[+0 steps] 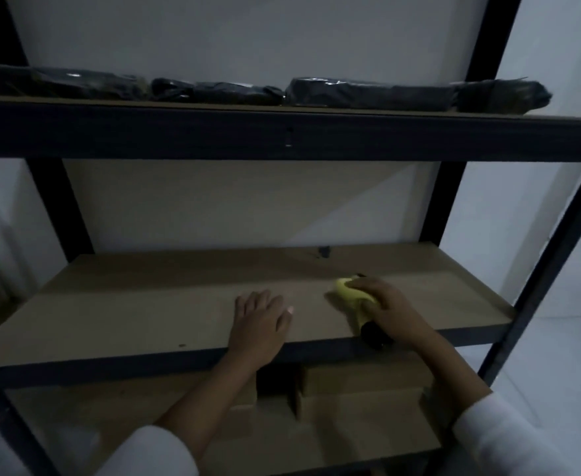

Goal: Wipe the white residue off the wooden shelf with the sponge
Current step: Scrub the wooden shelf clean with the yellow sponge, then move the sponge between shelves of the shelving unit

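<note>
The wooden shelf (145, 304) is the middle board of a dark metal rack. My right hand (390, 307) grips a yellow sponge (349, 293) with a dark underside and holds it against the board right of centre, near the front edge. My left hand (260, 317) lies flat on the board just left of the sponge, fingers straight and slightly spread. The light is dim and I cannot make out white residue on the wood.
Several dark plastic-wrapped bundles (368, 92) lie along the upper shelf. Cardboard boxes (361, 383) sit on the lower shelf under my hands. A small dark object (324, 251) stands at the back of the middle board. Black uprights (59, 207) frame the rack against a pale wall.
</note>
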